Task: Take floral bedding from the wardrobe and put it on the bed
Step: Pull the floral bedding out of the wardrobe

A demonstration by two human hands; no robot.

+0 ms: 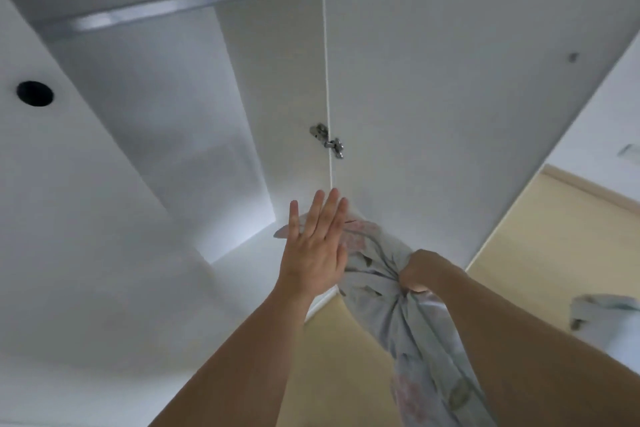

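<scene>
The floral bedding (pixel 377 270) is pale blue-grey cloth with pink flowers and green leaves. It trails from the bottom corner of the white wardrobe (pixel 166 135) down over the floor toward the lower right. My right hand (pixel 420 272) is shut on a bunched part of it, just outside the wardrobe. My left hand (pixel 317 246) is flat with fingers spread, held in front of the cloth's far end at the wardrobe's edge, holding nothing. The bed is not in view.
The wardrobe's right door (pixel 467 80) stands open, hung on a metal hinge (pixel 327 140). A metal clothes rail (pixel 156 9) runs across the top inside. Another piece of pale floral cloth (pixel 602 314) lies on the yellowish floor (pixel 540 246) at the right.
</scene>
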